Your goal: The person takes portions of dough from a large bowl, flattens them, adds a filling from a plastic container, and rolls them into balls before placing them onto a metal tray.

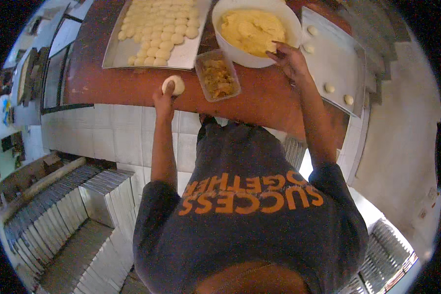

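Observation:
My left hand [162, 102] grips a flattened round piece of pale dough [177, 85] over the table's near edge, thumb across its face. At the right rim of a large white bowl [221, 43] is my right hand [291, 62], fingers bent in a pinch over a soft yellow mash [252, 29]. What is between those fingertips is too small to make out. A clear plastic tub [235, 93] of chunky orange-brown filling [216, 78] stands between the hands, beside the bowl.
Rows of round dough pieces [161, 34] crowd a metal tray [183, 59] at the far left. Another tray [330, 63] on the right carries several dough balls [330, 87]. Both rest on a reddish-brown table [122, 85]. Stacked metal trays [59, 220] stand at lower left.

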Available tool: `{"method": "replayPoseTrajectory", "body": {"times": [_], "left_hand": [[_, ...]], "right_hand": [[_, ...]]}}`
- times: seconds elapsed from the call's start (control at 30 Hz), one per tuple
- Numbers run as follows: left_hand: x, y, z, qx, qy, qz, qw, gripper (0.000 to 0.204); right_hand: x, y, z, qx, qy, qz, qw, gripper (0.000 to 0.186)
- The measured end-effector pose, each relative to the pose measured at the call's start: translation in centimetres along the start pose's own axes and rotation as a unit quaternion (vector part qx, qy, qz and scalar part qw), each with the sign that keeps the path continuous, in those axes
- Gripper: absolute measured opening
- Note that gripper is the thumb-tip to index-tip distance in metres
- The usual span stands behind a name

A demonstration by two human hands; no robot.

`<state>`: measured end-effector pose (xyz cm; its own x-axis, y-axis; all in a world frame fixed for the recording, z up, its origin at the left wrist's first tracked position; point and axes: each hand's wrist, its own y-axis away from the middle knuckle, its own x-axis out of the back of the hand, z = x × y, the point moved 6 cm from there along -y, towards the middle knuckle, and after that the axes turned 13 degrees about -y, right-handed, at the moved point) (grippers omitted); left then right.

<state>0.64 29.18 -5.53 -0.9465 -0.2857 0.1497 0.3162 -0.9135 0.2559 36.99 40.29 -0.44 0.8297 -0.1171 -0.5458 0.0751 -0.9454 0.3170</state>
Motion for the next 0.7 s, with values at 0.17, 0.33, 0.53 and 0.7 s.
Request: {"method": "replayPoseTrajectory", "body": {"times": [0.17, 0.33, 0.53, 0.7], "left_hand": [[-13.8, 2.9, 4.8, 0.108, 0.147, -0.147, 0.972, 0.034], [-23.9, 5.9, 6.9, 0.116, 0.229, -0.303, 0.918, 0.031], [-27.1, 7.9, 9.1, 0.027, 0.128, -0.388, 0.912, 0.029], [-30.2, 9.3, 9.0, 0.115, 0.319, -0.357, 0.871, 0.031]], "right_hand": [[-1.0, 4.5, 0.5, 0.049, 0.318, -0.078, 0.944, 0.027], [1.1, 7.6, 0.3, 0.268, 0.408, -0.034, 0.872, 0.031], [2.5, 11.6, -4.2, 0.199, 0.355, 0.12, 0.906, 0.028], [3.0, 13.0, -3.9, 0.287, 0.2, 0.242, 0.905, 0.023]]}}
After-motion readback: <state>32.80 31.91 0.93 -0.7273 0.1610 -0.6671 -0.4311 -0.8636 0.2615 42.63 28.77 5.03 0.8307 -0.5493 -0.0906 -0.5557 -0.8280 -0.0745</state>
